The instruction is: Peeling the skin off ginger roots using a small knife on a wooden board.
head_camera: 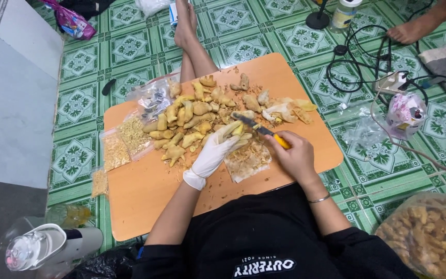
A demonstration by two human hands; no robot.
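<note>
On the low orange-brown wooden board [145,191], laid over the green patterned floor tiles [83,103], the person's left hand [217,151], in a thin white glove, is curled around a pale yellow knobbly piece of root [239,129]. The piece pokes out past the gloved fingertips [228,132] toward one o'clock, pinned between thumb and fingers. The bare right hand [296,155] is closed tight on the yellow handle of a small knife [264,130]; its dark blade runs toward ten o'clock and lies against the top of the held piece, just above the gloved fingers.

Right under both hands, at six o'clock from the blade, sits a clear plastic sheet heaped with tan peelings [248,161]. At eleven o'clock from the gloved hand spreads a heap of yellow unpeeled root pieces [192,121], close by the fingers. At one o'clock from the blade lies a smaller cluster of paler pieces [285,111]. Off at nine o'clock, along the board's edge, lie clear plastic bags of tan shavings [122,144].

At four o'clock, on the floor well apart from the hands, stands a large clear bag of brownish-yellow pieces [432,232]. At twelve o'clock another person's bare legs [192,46] stretch beside the board.
</note>
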